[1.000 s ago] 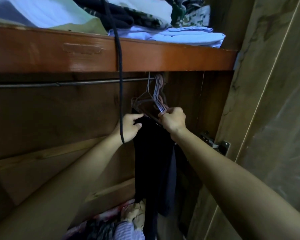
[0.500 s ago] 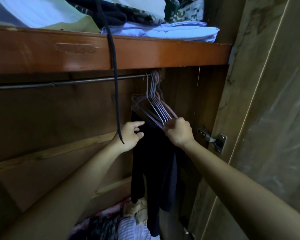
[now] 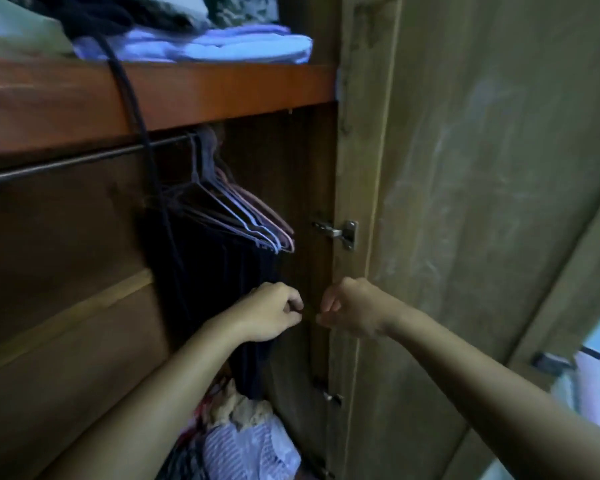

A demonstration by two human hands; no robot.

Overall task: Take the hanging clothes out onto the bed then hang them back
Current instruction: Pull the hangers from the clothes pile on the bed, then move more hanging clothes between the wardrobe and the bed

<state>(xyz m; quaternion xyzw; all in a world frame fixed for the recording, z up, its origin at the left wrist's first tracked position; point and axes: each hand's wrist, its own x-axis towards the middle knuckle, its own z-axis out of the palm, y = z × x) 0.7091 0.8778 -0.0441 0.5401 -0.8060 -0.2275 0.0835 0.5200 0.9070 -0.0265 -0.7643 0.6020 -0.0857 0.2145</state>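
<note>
1. Head view, wardrobe interior: a metal rail [image 3: 84,161] runs under a reddish wooden shelf [image 3: 194,88]. A bunch of wire hangers [image 3: 243,216], pale blue and pink, hooks onto the rail near its right end.
2. Dark clothes [image 3: 215,285] hang from those hangers, draping straight down inside the wardrobe; they are on the rail, not on a bed.
3. The left hand [image 3: 271,315] is curled with its fingertips pinched together at the right edge of the dark clothes, about mid-height (it appears to nip the fabric edge, though blur hides the exact contact).
4. The right hand [image 3: 352,306] is a loose fist just beside the left hand, in front of the wardrobe's side panel. Whether it grips anything cannot be told.
5. A dark cord [image 3: 136,126] trails from the shelf top down across the rail and in front of the clothes.
6. Folded white and pale blue laundry [image 3: 222,46] lies on the shelf.
7. A heap of striped and patterned garments [image 3: 243,441] sits on the wardrobe floor below the hanging clothes.
8. The wardrobe door [image 3: 482,202] stands open at right, with a metal hinge [image 3: 340,232] on its inner edge.
</note>
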